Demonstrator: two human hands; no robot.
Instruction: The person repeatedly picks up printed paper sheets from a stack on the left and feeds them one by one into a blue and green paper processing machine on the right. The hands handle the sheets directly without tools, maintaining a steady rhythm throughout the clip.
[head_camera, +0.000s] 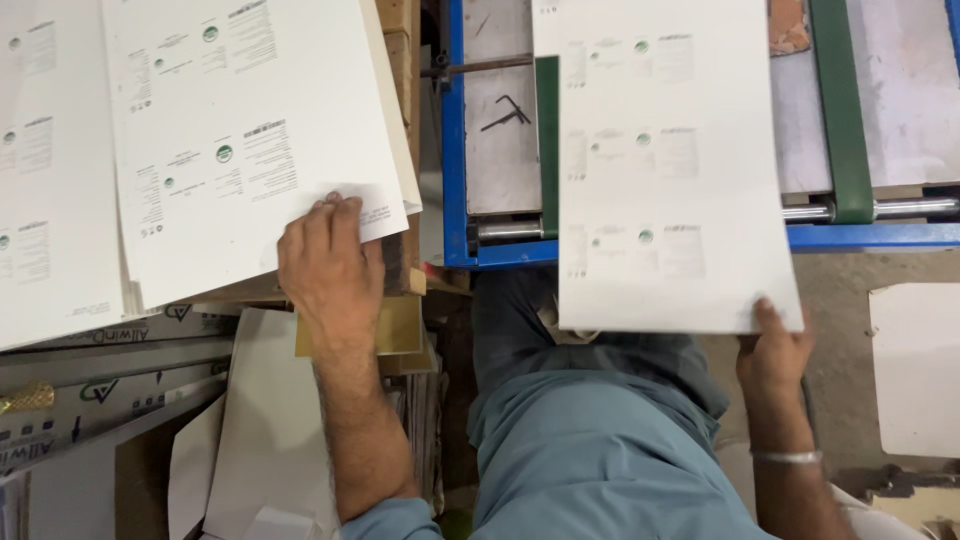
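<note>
My left hand (328, 268) rests on the near right corner of a stack of white printed sheets (240, 130), fingers pressed on the top sheet's edge. In my right hand (775, 352) is the near right corner of a single white printed sheet (665, 170), pinched between thumb and fingers. That sheet lies lengthwise over the blue-framed machine bed (460, 130), across its green belts (840, 100) and the metal roller (880, 209). A metal bangle sits on my right wrist.
More printed sheets (45, 170) lie at far left. Cardboard and boxes (110, 380) are piled below the stack. A small bent metal tool (508, 110) lies on the machine's grey plate. A white board (915, 365) lies on the floor at right.
</note>
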